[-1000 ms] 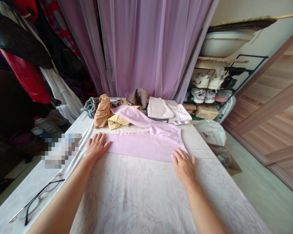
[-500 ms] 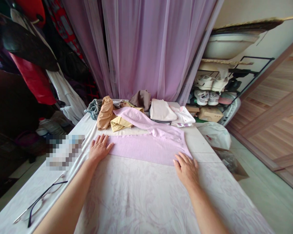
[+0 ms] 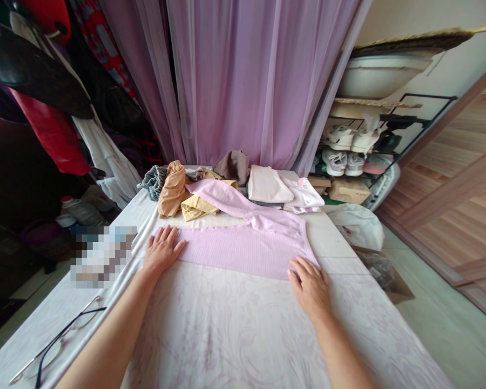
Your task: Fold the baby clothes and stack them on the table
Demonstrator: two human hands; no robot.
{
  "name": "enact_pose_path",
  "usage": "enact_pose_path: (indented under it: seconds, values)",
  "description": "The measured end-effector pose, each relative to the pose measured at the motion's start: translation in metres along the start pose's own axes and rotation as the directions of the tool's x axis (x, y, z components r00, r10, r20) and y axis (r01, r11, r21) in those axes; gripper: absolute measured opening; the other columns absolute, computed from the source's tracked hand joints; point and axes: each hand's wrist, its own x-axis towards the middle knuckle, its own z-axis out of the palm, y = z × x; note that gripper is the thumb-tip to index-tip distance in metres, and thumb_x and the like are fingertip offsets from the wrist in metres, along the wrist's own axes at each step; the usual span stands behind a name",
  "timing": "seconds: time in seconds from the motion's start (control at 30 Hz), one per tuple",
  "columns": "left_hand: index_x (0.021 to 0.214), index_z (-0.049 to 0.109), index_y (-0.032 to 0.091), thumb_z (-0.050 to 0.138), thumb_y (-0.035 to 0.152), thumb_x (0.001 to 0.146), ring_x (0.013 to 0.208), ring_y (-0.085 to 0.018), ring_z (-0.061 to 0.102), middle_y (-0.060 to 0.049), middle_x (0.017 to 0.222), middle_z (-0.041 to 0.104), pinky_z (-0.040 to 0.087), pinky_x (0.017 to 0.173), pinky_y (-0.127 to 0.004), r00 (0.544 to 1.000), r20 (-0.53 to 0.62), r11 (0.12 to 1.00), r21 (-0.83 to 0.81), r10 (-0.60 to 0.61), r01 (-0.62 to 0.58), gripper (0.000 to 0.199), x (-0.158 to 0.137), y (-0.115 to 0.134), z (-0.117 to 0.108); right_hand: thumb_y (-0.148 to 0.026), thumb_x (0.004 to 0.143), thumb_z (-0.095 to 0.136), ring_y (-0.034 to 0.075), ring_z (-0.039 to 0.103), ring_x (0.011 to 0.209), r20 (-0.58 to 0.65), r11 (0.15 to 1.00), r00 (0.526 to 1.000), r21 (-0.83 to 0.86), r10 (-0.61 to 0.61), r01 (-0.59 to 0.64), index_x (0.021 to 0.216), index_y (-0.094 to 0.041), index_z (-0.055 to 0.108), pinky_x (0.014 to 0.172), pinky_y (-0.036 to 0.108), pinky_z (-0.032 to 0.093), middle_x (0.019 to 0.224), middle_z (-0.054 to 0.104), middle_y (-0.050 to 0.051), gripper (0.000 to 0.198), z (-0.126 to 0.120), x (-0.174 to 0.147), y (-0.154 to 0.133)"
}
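Observation:
A light purple ribbed garment (image 3: 235,246) lies across the table, its near part spread flat and one long narrow part folded loosely toward the back left. My left hand (image 3: 162,249) rests at the garment's left end, fingers stretched out and apart. At the near right corner, my right hand (image 3: 310,283) lies with its fingers extended on the fabric's edge. Behind the garment are a tan bunched piece of clothing (image 3: 172,189) and a yellow cloth (image 3: 198,208), partly covered by the purple fabric.
Folded clothes (image 3: 269,185) are stacked at the back right, beside a white patterned folded garment (image 3: 303,194). A brown cloth (image 3: 233,167) and a denim piece (image 3: 154,182) lie at the back. Eyeglasses (image 3: 60,337) rest on the table's left edge. A purple curtain (image 3: 235,81) hangs behind.
Both hands keep nearly the same places on the purple garment. The view has shifted slightly, and the garment looks unchanged.

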Motion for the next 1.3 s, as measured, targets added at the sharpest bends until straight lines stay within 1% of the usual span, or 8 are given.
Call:
enact_pose_path:
  seconds: [0.23, 0.5, 0.83, 0.93, 1.03, 1.17, 1.23, 1.3]
  values:
    - [0.152, 0.036, 0.02, 0.032, 0.056, 0.097, 0.149, -0.029, 0.022, -0.009, 0.161, 0.028, 0.022, 0.118, -0.049, 0.999, 0.034, 1.0, 0.007, -0.01, 0.01, 0.066, 0.0, 0.001, -0.003, -0.036, 0.094, 0.045, 0.026, 0.06, 0.114, -0.014, 1.0, 1.0, 0.009, -0.006, 0.006, 0.108, -0.023, 0.07, 0.1, 0.045, 0.034, 0.122, 0.069, 0.008, 0.032, 0.0, 0.0, -0.001]
    - [0.151, 0.038, 0.02, 0.034, 0.055, 0.096, 0.148, -0.029, 0.024, -0.01, 0.159, 0.031, 0.023, 0.118, -0.048, 1.0, 0.013, 1.0, 0.017, -0.009, 0.008, 0.065, -0.001, 0.003, -0.004, -0.035, 0.094, 0.043, 0.025, 0.061, 0.113, -0.035, 1.0, 0.999, 0.008, -0.021, 0.022, 0.107, -0.024, 0.07, 0.099, 0.044, 0.035, 0.121, 0.07, 0.008, 0.032, 0.0, 0.0, 0.0]
    - [0.15, 0.039, 0.019, 0.035, 0.054, 0.096, 0.148, -0.03, 0.026, -0.011, 0.159, 0.032, 0.025, 0.117, -0.049, 1.0, 0.001, 1.0, 0.019, 0.0, 0.0, 0.065, -0.001, 0.001, -0.003, -0.036, 0.094, 0.044, 0.025, 0.06, 0.114, -0.01, 1.0, 1.0, 0.016, -0.01, 0.011, 0.108, -0.024, 0.071, 0.102, 0.045, 0.035, 0.123, 0.069, 0.008, 0.032, -0.001, 0.0, 0.0]
    - [0.15, 0.04, 0.019, 0.035, 0.054, 0.096, 0.147, -0.031, 0.027, -0.012, 0.158, 0.033, 0.026, 0.116, -0.05, 1.0, -0.012, 1.0, 0.011, 0.009, -0.009, 0.064, -0.001, 0.001, -0.003, -0.037, 0.094, 0.044, 0.025, 0.061, 0.113, -0.02, 0.999, 1.0, 0.047, -0.006, 0.007, 0.106, -0.024, 0.071, 0.102, 0.046, 0.036, 0.121, 0.07, 0.008, 0.033, -0.001, 0.0, 0.0]
    - [0.15, 0.04, 0.019, 0.035, 0.054, 0.096, 0.147, -0.031, 0.027, -0.012, 0.158, 0.033, 0.026, 0.116, -0.05, 1.0, -0.008, 1.0, 0.002, 0.01, -0.01, 0.064, -0.001, 0.002, -0.004, -0.038, 0.094, 0.042, 0.025, 0.063, 0.11, -0.064, 0.992, 0.998, 0.128, 0.028, -0.02, 0.101, -0.024, 0.072, 0.102, 0.045, 0.039, 0.117, 0.071, 0.008, 0.034, -0.005, 0.002, 0.002]
    - [0.149, 0.041, 0.019, 0.035, 0.053, 0.096, 0.147, -0.031, 0.026, -0.012, 0.158, 0.033, 0.025, 0.116, -0.051, 1.0, -0.004, 1.0, -0.012, 0.006, -0.006, 0.064, -0.002, 0.002, -0.002, -0.038, 0.094, 0.04, 0.024, 0.065, 0.107, -0.108, 0.971, 0.992, 0.237, 0.064, -0.037, 0.101, -0.023, 0.072, 0.1, 0.041, 0.044, 0.115, 0.072, 0.009, 0.036, -0.017, 0.016, 0.015]
    - [0.149, 0.041, 0.019, 0.035, 0.053, 0.095, 0.147, -0.031, 0.026, -0.012, 0.158, 0.034, 0.025, 0.116, -0.051, 1.0, 0.007, 1.0, -0.015, 0.001, -0.001, 0.064, -0.001, 0.0, -0.002, -0.038, 0.092, 0.041, 0.024, 0.065, 0.106, -0.105, 0.964, 0.992, 0.264, 0.075, -0.045, 0.102, -0.022, 0.072, 0.097, 0.038, 0.047, 0.114, 0.072, 0.01, 0.037, -0.02, 0.03, 0.027]
    - [0.148, 0.043, 0.019, 0.036, 0.053, 0.095, 0.146, -0.03, 0.029, -0.011, 0.157, 0.037, 0.029, 0.115, -0.049, 1.0, 0.014, 1.0, -0.02, 0.019, -0.019, 0.063, 0.002, -0.003, -0.005, -0.038, 0.089, 0.043, 0.024, 0.065, 0.108, -0.079, 0.958, 0.989, 0.268, 0.127, -0.101, 0.107, -0.021, 0.072, 0.096, 0.036, 0.048, 0.117, 0.07, 0.011, 0.038, -0.018, 0.048, 0.042]
